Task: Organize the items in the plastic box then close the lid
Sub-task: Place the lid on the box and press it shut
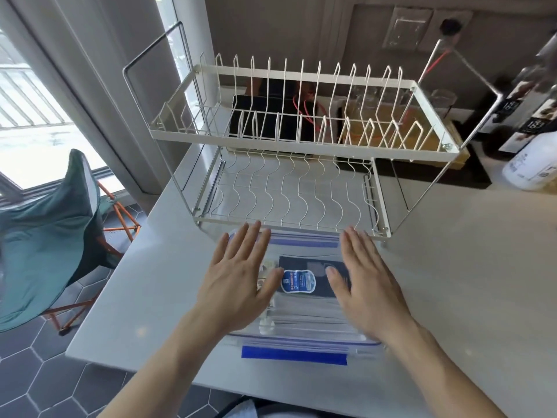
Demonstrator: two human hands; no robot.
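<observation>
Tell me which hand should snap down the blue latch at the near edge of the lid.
Probably the right hand: its heel sits nearer the blue latch on the lid. The left hand lies flat farther up.

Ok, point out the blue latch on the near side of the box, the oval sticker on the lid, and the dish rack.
blue latch (294, 355): head view, middle of the near clip strip.
oval sticker (298, 281): head view, centre of the label.
dish rack (304, 78): head view, far rail of its upper tier.
</observation>
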